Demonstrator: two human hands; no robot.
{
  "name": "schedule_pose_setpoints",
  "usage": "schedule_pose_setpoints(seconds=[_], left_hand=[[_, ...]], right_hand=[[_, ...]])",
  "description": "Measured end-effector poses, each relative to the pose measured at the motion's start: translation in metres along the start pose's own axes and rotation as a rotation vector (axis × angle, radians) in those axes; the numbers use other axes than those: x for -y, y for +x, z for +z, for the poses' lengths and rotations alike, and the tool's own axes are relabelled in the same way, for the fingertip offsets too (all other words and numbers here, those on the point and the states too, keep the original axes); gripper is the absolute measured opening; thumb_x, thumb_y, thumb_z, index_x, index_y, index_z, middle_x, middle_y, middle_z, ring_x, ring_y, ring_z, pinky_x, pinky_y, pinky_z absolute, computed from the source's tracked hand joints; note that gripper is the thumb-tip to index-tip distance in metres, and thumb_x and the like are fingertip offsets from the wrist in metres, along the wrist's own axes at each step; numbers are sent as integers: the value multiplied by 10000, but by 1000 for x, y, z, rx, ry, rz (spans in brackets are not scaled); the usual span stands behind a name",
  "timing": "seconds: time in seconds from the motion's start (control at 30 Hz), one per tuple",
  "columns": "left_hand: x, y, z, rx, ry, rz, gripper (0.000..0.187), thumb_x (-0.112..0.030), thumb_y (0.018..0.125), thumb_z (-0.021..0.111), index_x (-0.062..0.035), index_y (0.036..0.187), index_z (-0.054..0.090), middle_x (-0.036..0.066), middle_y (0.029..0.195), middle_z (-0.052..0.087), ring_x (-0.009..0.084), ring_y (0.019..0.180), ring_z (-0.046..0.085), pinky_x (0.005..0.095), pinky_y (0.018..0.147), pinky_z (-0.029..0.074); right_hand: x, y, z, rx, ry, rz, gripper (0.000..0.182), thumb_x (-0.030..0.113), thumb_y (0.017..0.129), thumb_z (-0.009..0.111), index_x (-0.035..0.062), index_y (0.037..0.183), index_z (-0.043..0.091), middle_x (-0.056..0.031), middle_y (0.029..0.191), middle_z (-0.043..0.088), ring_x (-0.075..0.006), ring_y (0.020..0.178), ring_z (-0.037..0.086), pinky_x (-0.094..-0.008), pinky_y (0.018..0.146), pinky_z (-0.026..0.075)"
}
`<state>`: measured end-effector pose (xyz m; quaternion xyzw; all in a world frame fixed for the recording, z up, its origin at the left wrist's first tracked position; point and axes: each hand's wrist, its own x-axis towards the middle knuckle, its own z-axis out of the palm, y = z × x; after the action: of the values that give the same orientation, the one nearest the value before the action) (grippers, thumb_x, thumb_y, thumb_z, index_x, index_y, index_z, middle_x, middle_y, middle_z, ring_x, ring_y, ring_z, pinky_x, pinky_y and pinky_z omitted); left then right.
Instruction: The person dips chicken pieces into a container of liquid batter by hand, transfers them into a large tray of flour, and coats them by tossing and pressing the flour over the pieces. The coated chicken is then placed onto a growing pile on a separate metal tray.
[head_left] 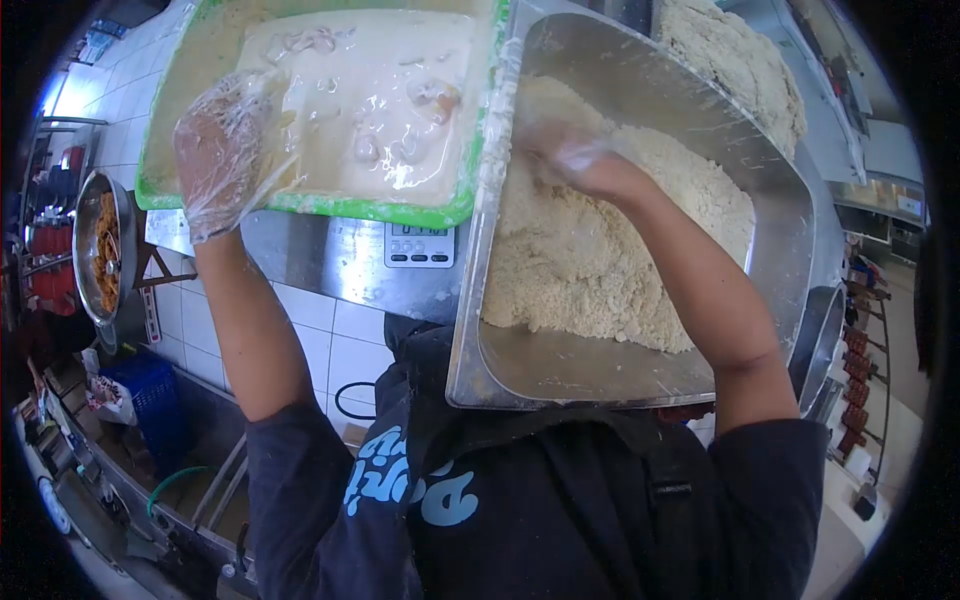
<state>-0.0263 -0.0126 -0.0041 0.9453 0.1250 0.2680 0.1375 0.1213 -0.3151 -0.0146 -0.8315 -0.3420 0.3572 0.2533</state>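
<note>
Head view: loose flour (590, 270) in the metal pan (560, 375), right hand (580, 158) at its far left side
The step in hand looks like working the flour by hand; motion blurs the right fingers, so I cannot tell whether they grip. Left of the pan, the plastic-gloved left hand (225, 150) is at the green tub (400, 213) of batter (330, 120), its fingers too obscured to judge. The next move seems to call for keeping wet batter off the dry flour. A digital scale (419, 245) sits on the steel bench (340, 265)
</note>
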Motion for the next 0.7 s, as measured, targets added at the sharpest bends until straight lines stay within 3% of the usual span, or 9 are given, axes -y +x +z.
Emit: schedule_pose_setpoints(seconds=[0.07, 0.17, 0.23, 0.33, 0.4, 0.53, 0.63, 0.67, 0.7], left_hand=[[0, -1, 3, -29, -34, -79, 300, -222, 703, 570, 27, 870, 569, 168, 810, 588, 278, 749, 564, 331, 688, 434], [0, -1, 3, -40, -64, -112, 299, -223, 703, 570, 24, 872, 568, 163, 804, 589, 277, 747, 565, 333, 687, 435], [1, -1, 3, -40, -57, -110, 298, -225, 704, 571, 22, 873, 568, 160, 799, 590, 276, 744, 565, 335, 684, 436], [4, -2, 4, -64, 47, -24, 292, -219, 709, 568, 21, 874, 565, 159, 799, 589, 279, 742, 565, 337, 680, 438], [7, -4, 6, -115, 193, 127, 285, -212, 712, 564, 22, 876, 563, 159, 804, 589, 283, 743, 565, 337, 678, 439], [-3, -1, 1, -47, 31, -35, 275, -198, 716, 559, 23, 880, 559, 162, 822, 587, 287, 747, 564, 334, 677, 440], [2, -3, 0, -34, 84, 6, 277, -197, 715, 559, 24, 883, 557, 163, 830, 586, 284, 747, 564, 333, 678, 439], [0, -2, -1, -28, 109, 14, 278, -196, 715, 559, 25, 883, 557, 163, 831, 586, 283, 747, 564, 333, 679, 439], [-1, -2, -2, -21, 134, 22, 278, -196, 715, 559, 26, 883, 557, 164, 832, 586, 282, 747, 564, 333, 681, 438]], right_hand=[[6, 6, 2, 218, 89, 46, 434, 361, 833, 353, 16, 1067, 472, -184, 1046, 489, -261, 947, 476, -351, 883, 311], [7, -4, 16, 550, -330, -459, 346, 284, 812, 358, 5, 960, 501, -181, 858, 542, -298, 775, 528, -384, 785, 378], [39, -29, 28, 591, -861, -522, 240, 191, 774, 379, 10, 855, 516, -174, 720, 531, -319, 647, 523, -397, 664, 419], [23, -62, 61, 359, -540, -627, 212, 175, 769, 389, 17, 794, 528, -188, 717, 524, -311, 622, 513, -381, 612, 429], [26, -76, 72, 177, -701, -678, 259, 236, 768, 419, 9, 824, 532, -187, 700, 519, -309, 614, 509, -380, 630, 423], [-12, -93, 69, 608, 82, -308, 447, 366, 758, 476, -20, 982, 498, -195, 787, 524, -313, 755, 519, -375, 724, 404], [4, -101, 29, 721, -16, 129, 560, 399, 752, 505, -26, 1107, 424, -183, 938, 511, -284, 949, 475, -353, 811, 373], [18, -105, 10, 686, 159, 388, 582, 379, 745, 539, -21, 1142, 395, -158, 1082, 465, -254, 1055, 407, -340, 878, 327], [8, -112, 7, 505, 410, 360, 553, 379, 740, 547, -15, 1108, 426, -138, 1055, 481, -242, 999, 435, -337, 853, 343]])
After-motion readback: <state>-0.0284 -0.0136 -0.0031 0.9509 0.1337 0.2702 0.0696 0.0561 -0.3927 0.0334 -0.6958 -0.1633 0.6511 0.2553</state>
